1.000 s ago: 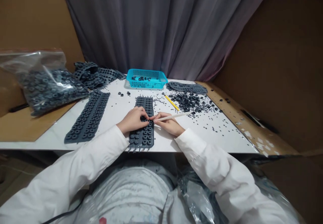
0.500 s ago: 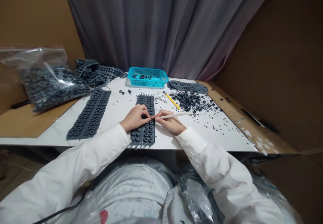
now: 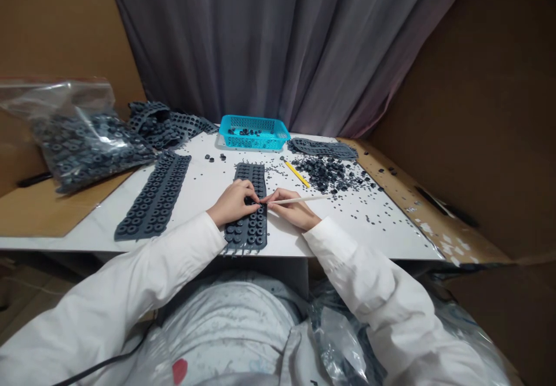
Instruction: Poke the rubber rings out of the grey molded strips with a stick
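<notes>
A dark grey moulded rubber sheet (image 3: 256,232) with rows of round, ring-like studs lies lengthwise in front of me. My left hand (image 3: 234,201) rests over its middle, thumb and fingers pinched on the sheet near its right-hand row. Just to the right, my right hand (image 3: 295,211) holds a thin white stick (image 3: 306,199) that points back to the right. Its fingertips meet those of my left hand at the sheet's right edge. What lies exactly between the fingertips is too small and covered to make out.
Another studded sheet (image 3: 154,197) lies left, beside a clear bag (image 3: 93,142) of dark parts. Behind are a blue basket (image 3: 256,141) and crumpled sheets (image 3: 158,125). To the right are a yellow stick (image 3: 296,174), a pile of black bits (image 3: 324,173) and a flat perforated sheet (image 3: 324,148).
Both hands keep their places on the sheet. The white stick's angle differs very slightly; its free end looks a touch lower and thinner.
</notes>
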A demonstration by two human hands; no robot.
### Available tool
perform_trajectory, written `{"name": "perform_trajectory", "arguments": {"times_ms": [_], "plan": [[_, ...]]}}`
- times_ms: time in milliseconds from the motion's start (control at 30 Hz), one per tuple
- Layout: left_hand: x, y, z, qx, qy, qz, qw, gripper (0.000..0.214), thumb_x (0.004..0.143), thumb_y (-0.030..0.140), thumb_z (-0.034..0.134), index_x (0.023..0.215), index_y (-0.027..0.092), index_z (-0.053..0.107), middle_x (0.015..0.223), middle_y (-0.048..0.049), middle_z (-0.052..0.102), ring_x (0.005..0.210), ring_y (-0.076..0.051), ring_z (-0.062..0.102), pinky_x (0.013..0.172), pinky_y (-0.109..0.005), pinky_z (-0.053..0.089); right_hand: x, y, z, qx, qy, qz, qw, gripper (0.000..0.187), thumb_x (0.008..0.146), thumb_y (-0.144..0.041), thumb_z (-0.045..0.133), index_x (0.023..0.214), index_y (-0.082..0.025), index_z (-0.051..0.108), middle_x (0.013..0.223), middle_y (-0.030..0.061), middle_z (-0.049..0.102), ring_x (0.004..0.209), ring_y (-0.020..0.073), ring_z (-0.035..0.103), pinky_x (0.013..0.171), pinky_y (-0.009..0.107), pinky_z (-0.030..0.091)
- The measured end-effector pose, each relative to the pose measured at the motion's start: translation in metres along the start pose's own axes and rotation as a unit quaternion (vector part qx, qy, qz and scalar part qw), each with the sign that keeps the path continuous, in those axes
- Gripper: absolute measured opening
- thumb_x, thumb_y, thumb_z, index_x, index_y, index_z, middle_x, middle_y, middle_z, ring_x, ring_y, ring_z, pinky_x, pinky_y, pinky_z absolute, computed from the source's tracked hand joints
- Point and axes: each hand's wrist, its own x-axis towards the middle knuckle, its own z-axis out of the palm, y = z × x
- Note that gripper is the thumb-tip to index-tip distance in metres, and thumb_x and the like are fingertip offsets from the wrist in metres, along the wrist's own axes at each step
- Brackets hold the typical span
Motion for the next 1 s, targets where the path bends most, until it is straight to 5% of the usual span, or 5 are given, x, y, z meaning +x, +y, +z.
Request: {"name": "perform_trajectory", "arguments": {"times_ms": [500,1000], "plan": [[-0.0004,-0.0003,0.0006,-0.002,0.007,0.000,1.000,0.008,0.077,0.026,0.068,0.075,0.020,0.072,0.083,-0.0037,0.059,0.088,-0.021,0.053,0.080,-0.035,0.044,-0.0020,-0.0010,-0.0008,-0.041,-0.010,-0.016,0.999,0.027,0.081,-0.044,0.064,0.077,-0.018,0.058,0.100,0.0123,0.072,0.085,0.0218,0.068,0.075,0.035,0.051],[0.0009,-0.0001,0.0005,-0.003,0.006,-0.015,1.000,0.009,0.077,0.027,0.067,0.074,0.020,0.072,0.082,-0.0037,0.060,0.087,-0.021,0.053,0.080,-0.035,0.044,-0.0015,-0.0033,-0.0018,-0.150,-0.029,-0.110,0.982,0.024,0.090,-0.044,0.051,0.084,-0.022,0.059,0.098,0.0086,0.073,0.089,0.0227,0.068,0.077,0.036,0.052]]}}
